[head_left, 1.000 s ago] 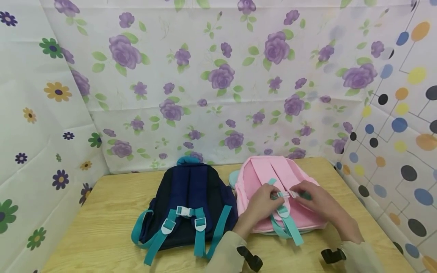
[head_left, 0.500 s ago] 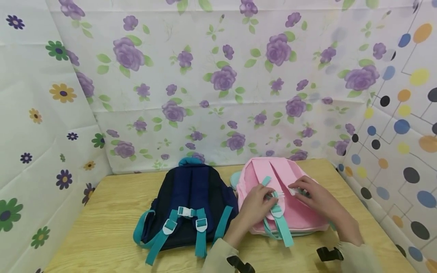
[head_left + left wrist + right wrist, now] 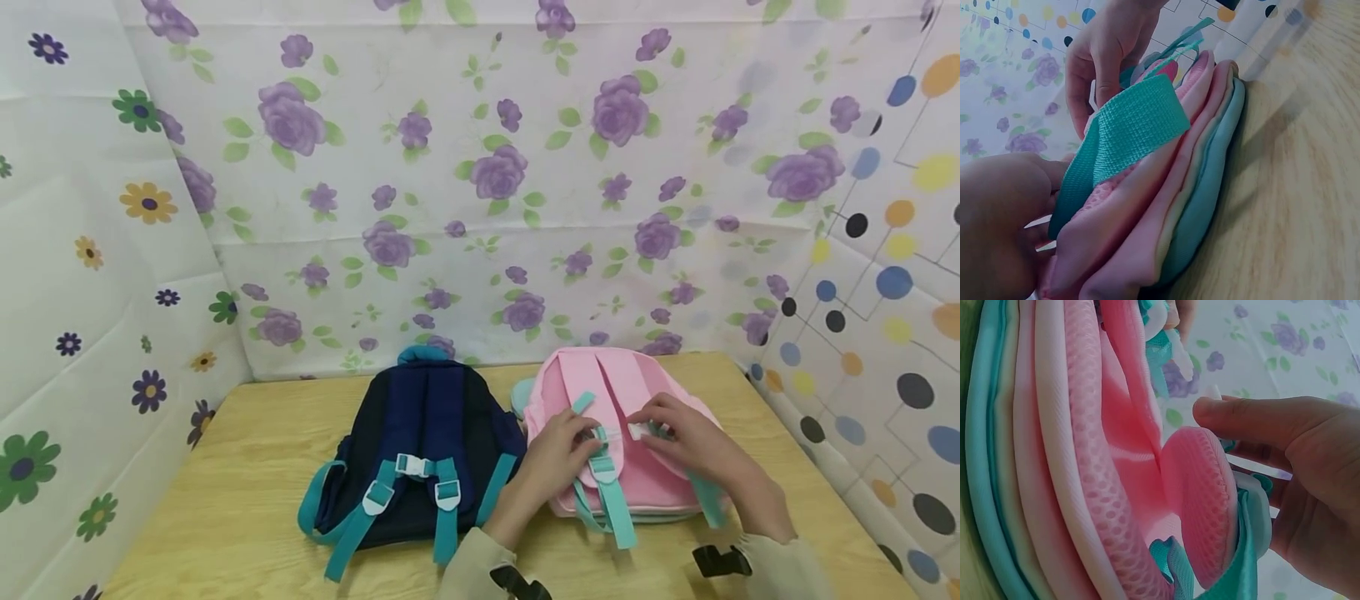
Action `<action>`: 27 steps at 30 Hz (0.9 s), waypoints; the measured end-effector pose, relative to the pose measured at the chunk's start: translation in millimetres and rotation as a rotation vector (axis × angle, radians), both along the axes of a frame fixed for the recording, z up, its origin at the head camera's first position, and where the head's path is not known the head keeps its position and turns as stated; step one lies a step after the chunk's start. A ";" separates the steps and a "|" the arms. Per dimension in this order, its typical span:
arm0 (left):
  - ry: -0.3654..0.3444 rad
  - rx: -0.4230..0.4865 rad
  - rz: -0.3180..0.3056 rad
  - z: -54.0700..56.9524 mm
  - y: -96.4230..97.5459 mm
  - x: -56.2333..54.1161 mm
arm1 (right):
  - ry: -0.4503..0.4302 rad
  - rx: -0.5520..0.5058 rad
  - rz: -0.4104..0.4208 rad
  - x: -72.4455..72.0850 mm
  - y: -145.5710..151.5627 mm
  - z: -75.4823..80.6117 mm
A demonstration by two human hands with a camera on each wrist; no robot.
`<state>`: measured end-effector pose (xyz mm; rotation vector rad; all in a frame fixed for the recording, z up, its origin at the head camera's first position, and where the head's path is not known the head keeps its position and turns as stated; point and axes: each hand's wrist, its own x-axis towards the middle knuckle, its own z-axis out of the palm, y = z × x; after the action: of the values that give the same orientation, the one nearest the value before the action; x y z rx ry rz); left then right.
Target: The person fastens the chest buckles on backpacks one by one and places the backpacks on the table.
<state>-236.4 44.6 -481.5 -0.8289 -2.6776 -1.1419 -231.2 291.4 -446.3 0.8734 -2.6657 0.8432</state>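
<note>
A pink backpack (image 3: 651,487) lies on the table with its straps facing up. My left hand (image 3: 558,457) pinches one half of a white chest buckle (image 3: 613,434), with prongs, on a teal strap. My right hand (image 3: 688,433) pinches the other white buckle half (image 3: 637,431) between thumb and fingers. The two halves face each other, apart by a small gap. In the right wrist view, a prong (image 3: 1180,357) points toward the right thumb, and a pink mesh shoulder pad (image 3: 1200,500) stands beside the right fingers. A wide teal strap (image 3: 1138,128) covers part of the left fingers in the left wrist view.
A navy backpack (image 3: 442,417) with teal straps lies to the left; its white chest buckle (image 3: 412,466) is fastened. Both bags are on a wooden table (image 3: 247,483). Floral cloth (image 3: 465,208) hangs behind, with dotted cloth (image 3: 862,350) on the right.
The buckle halves have moved slightly farther apart, my left hand shifting left with its half. The teal strap end below it swung left, and another now hangs at the pink backpack's right.
</note>
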 end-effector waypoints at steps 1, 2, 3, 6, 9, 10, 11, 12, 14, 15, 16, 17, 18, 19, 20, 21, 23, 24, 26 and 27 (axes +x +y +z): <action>0.006 0.000 0.001 -0.8 0.0 0.0 | -0.010 -0.001 -0.002 0.0 0.4 -0.6; 0.011 -0.003 0.003 -1.4 -0.1 0.2 | -0.020 -0.002 -0.002 -0.1 0.4 -0.9; 0.018 -0.007 0.006 -2.3 0.0 0.0 | -0.030 0.001 -0.002 -0.4 0.3 -1.2; 0.027 -0.010 0.012 -4.1 0.6 -0.2 | -0.053 0.015 -0.010 -1.4 -0.1 -1.8; 0.025 -0.014 0.017 -5.2 2.4 -0.5 | -0.069 0.030 -0.012 -1.6 -0.4 -1.6; 0.022 -0.015 0.017 -5.3 3.1 -0.4 | -0.072 0.034 -0.013 -1.4 -0.2 -1.7; 0.024 -0.017 0.016 -5.6 4.1 -0.5 | -0.074 0.036 -0.014 -0.9 -0.1 -1.8; 0.026 -0.018 0.014 -5.8 5.0 -0.4 | -0.077 0.036 -0.013 -0.4 0.1 -2.0; 0.029 -0.024 0.016 -5.9 5.6 -0.6 | -0.079 0.034 -0.007 -0.3 -0.9 -2.0; 0.029 -0.024 0.017 -5.9 5.9 -0.6 | -0.078 0.034 -0.005 -0.3 -1.5 -2.2; 0.029 -0.025 0.019 -6.0 6.2 -0.5 | -0.075 0.033 -0.002 -0.4 -2.2 -2.6; 0.028 -0.025 0.021 -6.2 6.5 -0.3 | -0.073 0.033 0.000 -0.6 -2.9 -3.1; 0.024 -0.025 0.024 -6.5 6.7 -0.1 | -0.069 0.034 0.002 -0.9 -3.6 -3.7; 0.022 -0.027 0.027 -6.5 7.1 0.0 | -0.063 0.036 0.005 -1.2 -4.4 -4.3; 0.022 -0.026 0.028 -6.5 7.4 0.2 | -0.057 0.039 0.006 -1.6 -5.2 -5.0; 0.023 -0.027 0.028 -6.6 7.7 0.3 | -0.051 0.042 0.007 -1.9 -6.0 -5.5; 0.028 -0.031 0.029 -6.6 8.0 0.5 | -0.037 0.047 0.009 -2.3 -7.8 -6.1; 0.034 -0.034 0.028 -6.3 8.1 0.6 | -0.030 0.050 0.010 -2.5 -8.8 -6.0; 0.044 -0.036 0.027 -5.8 8.1 0.4 | -0.020 0.057 0.011 -2.7 -10.8 -5.4; 0.046 -0.036 0.027 -5.5 7.9 0.4 | -0.017 0.062 0.009 -2.6 -11.6 -4.9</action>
<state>-235.9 52.5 -487.0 -0.8109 -2.6715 -1.0586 -233.9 279.8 -451.2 0.8969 -2.7178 0.7766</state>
